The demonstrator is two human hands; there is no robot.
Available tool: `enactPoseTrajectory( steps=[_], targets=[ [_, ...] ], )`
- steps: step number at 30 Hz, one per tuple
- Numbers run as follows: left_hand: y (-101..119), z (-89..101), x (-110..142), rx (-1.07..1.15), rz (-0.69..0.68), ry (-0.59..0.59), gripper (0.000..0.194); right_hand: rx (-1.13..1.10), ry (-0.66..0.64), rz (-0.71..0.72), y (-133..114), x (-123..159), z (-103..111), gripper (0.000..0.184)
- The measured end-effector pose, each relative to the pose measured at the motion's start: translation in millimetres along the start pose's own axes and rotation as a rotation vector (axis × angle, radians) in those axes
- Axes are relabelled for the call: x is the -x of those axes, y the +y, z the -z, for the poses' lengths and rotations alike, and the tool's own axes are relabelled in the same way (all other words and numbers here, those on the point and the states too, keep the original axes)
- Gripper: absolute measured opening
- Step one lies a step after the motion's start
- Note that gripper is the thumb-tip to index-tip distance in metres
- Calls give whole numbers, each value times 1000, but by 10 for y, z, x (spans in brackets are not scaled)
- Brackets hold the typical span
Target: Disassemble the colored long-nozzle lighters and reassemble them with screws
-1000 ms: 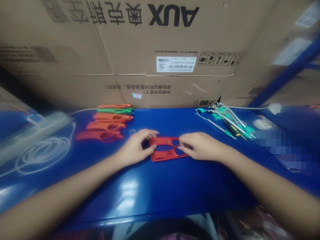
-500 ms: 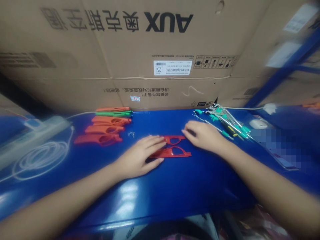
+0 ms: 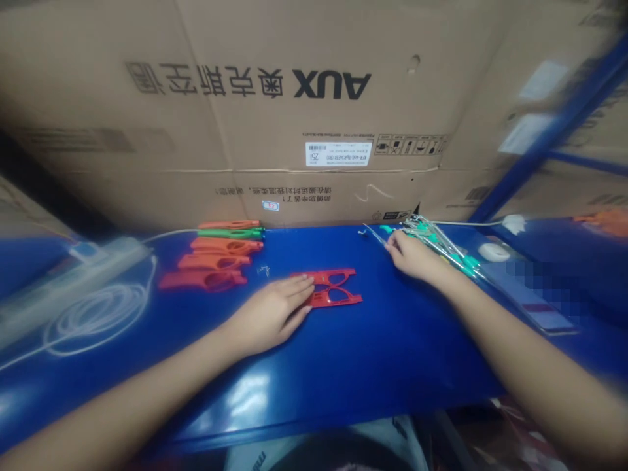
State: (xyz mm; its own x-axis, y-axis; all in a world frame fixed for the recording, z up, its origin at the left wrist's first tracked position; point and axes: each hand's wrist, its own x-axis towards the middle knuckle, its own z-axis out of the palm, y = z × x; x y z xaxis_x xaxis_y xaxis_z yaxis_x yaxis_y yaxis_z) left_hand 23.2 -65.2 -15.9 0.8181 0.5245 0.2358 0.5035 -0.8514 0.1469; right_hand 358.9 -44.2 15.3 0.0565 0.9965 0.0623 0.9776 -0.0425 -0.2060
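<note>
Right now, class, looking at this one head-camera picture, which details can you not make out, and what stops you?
1. Right hand: its fingertips cover the thin metal rods with green ends, so any grip is unclear.
2. Left hand: its fingers cover the left ends of the two red plastic handle halves.
3. White coiled cable: blurred at the frame's edge.
4. White label on the cardboard box: print too small.

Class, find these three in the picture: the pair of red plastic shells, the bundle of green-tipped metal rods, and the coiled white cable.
red plastic shells (image 3: 338, 297), head view, near shell's right half
green-tipped metal rods (image 3: 444, 243), head view, mid-bundle
coiled white cable (image 3: 98, 314), head view, coil's near loop
</note>
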Motion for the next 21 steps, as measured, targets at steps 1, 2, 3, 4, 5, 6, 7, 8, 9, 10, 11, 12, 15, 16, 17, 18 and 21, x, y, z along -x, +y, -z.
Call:
enactPoseTrajectory(
  steps=[1,2,3,4,5,6,7,8,9,10,11,12,15,16,17,18,21],
  targets=[
    [3,12,10,-1,10,-4,43,-34,6,37,-86,54,-2,12],
    [8,26,20,-2,20,-11,43,-63,7,73,-171,112,-12,10],
    [16,41,29,-3,30,-19,43,-88,7,105,-252,171,-29,9],
    [26,57,37,-3,41,-29,42,-112,4,135,-326,227,-52,8],
    [37,72,45,-2,55,-40,42,-139,-3,165,-391,279,-81,7],
    [48,86,51,1,70,-52,43,-181,-13,198,-444,324,-114,8],
    [57,97,58,5,87,-64,43,-241,-25,233,-486,361,-148,8],
    [64,106,64,13,102,-72,44,-303,-37,263,-515,389,-181,9],
    [67,111,70,23,116,-77,44,-366,-46,289,-534,410,-211,10],
    [66,114,77,33,127,-77,44,-420,-52,309,-544,424,-237,11],
    [61,116,84,43,134,-74,44,-459,-55,324,-547,434,-257,11],
    [52,117,92,50,136,-70,45,-486,-56,338,-546,441,-271,11],
    [11,124,115,53,125,-66,46,-516,-72,376,-538,464,-281,14],
    [-5,126,122,50,114,-65,46,-514,-78,387,-536,474,-275,14],
    [-19,126,128,47,102,-63,45,-505,-80,400,-534,485,-268,14],
    [-32,124,133,43,89,-60,44,-490,-81,421,-532,497,-258,13],
    [-52,105,143,31,58,-45,42,-393,-108,567,-512,527,-228,10]
  ],
)
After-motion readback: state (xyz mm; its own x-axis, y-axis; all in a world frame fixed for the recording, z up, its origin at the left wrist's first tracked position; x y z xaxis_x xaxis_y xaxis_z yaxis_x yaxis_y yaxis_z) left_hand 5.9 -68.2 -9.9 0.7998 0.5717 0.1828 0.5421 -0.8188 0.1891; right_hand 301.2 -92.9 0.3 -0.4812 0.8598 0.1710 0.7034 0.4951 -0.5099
